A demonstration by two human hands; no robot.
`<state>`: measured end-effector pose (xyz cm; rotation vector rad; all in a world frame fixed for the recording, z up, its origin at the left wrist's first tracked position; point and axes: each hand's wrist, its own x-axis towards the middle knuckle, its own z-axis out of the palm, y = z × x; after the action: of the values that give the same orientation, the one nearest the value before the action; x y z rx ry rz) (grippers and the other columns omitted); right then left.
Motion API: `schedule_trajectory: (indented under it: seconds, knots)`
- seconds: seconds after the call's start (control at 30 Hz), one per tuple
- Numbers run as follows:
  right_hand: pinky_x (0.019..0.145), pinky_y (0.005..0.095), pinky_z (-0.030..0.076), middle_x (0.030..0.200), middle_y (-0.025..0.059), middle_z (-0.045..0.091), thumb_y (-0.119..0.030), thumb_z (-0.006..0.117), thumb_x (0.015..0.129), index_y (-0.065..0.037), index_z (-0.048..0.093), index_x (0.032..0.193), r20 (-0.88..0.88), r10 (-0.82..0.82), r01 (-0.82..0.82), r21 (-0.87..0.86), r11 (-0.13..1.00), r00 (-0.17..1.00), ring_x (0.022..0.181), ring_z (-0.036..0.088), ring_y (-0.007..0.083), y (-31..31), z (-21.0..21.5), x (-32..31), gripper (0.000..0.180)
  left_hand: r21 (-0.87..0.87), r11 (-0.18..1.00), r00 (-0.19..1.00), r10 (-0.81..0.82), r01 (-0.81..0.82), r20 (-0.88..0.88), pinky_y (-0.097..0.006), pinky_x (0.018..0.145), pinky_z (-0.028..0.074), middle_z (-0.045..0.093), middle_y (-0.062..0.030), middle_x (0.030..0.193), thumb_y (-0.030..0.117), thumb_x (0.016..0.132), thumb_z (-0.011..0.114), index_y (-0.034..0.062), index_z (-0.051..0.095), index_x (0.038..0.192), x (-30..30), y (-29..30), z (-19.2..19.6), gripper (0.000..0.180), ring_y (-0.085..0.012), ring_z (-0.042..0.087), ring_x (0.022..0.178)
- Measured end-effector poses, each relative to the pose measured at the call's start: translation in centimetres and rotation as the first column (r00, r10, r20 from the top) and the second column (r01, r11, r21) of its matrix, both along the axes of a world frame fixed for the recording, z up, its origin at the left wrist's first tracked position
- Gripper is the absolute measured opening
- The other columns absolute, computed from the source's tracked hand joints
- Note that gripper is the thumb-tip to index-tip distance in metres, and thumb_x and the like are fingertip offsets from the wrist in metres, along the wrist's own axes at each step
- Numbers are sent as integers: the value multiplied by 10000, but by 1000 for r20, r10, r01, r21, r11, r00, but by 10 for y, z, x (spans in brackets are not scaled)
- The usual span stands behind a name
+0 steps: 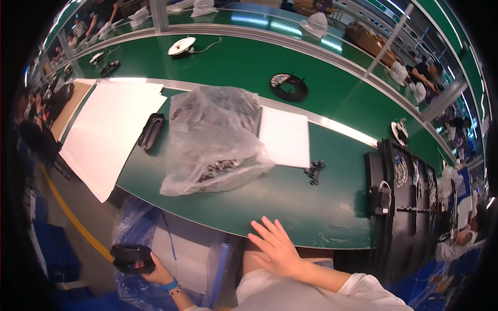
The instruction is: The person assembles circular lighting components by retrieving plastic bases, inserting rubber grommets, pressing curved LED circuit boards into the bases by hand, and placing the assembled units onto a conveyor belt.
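My left hand [159, 271], with a blue band at its wrist, is closed on the edge of a black ring-shaped part [124, 255]. It holds the part low on the left, beyond the table's front edge and above a blue crate lined with clear plastic [136, 220]. My right hand [277, 250] is empty, its fingers spread at the front edge of the green table [249, 205]. A clear plastic bag [207, 140] with small dark parts inside lies in the middle of the table. Right of it, a small pile of black parts [314, 172] rests on the surface.
A black tray rack [407, 207] stands at the table's right end. White sheets [111, 129] and a narrow black tray [151, 132] lie left. A white board [284, 136] sits behind the bag. The green conveyor [238, 62] carries a black ring [288, 88] and a white round part [181, 46].
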<state>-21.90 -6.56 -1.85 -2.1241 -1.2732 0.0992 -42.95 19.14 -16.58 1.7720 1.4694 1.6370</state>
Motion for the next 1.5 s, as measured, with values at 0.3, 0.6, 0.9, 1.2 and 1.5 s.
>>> schedule_trajectory:
  seconds: [0.3, 0.6, 0.9, 1.2, 1.5]
  knots:
    - [940, 397, 343, 1239, 219, 412, -275, 784, 601, 42, 168, 1317, -635, 86, 347, 525, 778, 768, 1157, 415, 321, -67, 37, -19, 996, -202, -220, -215, -976, 954, 46, -476, 975, 249, 606, -56, 965, 227, 579, 772, 54, 561, 1051, 152, -182, 152, 545, -232, 559, 958]
    - [832, 321, 446, 1008, 157, 522, 29, 597, 738, -9, 253, 1280, -803, 169, 742, 594, 312, 572, 864, 570, 198, -131, 2, 4, 643, -161, -497, -413, -830, 853, 375, -294, 863, 374, 578, -79, 851, 234, 585, 813, -59, 318, 1209, 197, -241, 149, 848, -133, 535, 839]
    - [789, 349, 472, 959, 153, 558, -100, 428, 873, 40, 403, 1097, -920, 196, 898, 379, 224, 340, 786, 598, 203, -170, -10, 27, 266, -220, -202, 61, -588, 954, 806, -311, 874, 395, 483, -176, 1138, 20, 830, 402, -6, 148, 1329, 202, -219, 137, 561, -213, 500, 1008]
    - [940, 354, 347, 1348, 170, 220, 25, 483, 790, 4, 108, 1332, -876, -145, 882, 432, 188, 460, 1177, 352, 238, -175, -24, 6, 659, -212, 250, 316, -864, 945, 392, -386, 1048, 31, -20, -186, 1415, -113, 697, 485, -13, -47, 1347, 189, -246, 119, 845, -269, -21, 1319]
    - [1014, 415, 220, 1392, 200, 162, 9, 545, 736, 18, 291, 1286, -284, -665, 718, 383, 581, 690, 1264, 251, 322, -197, -14, -18, 606, -280, 275, 130, -886, 920, -444, -531, 1020, 68, 388, -155, 1291, -90, 569, 385, -4, 424, 1212, 171, -224, 153, 650, -359, 265, 1256]
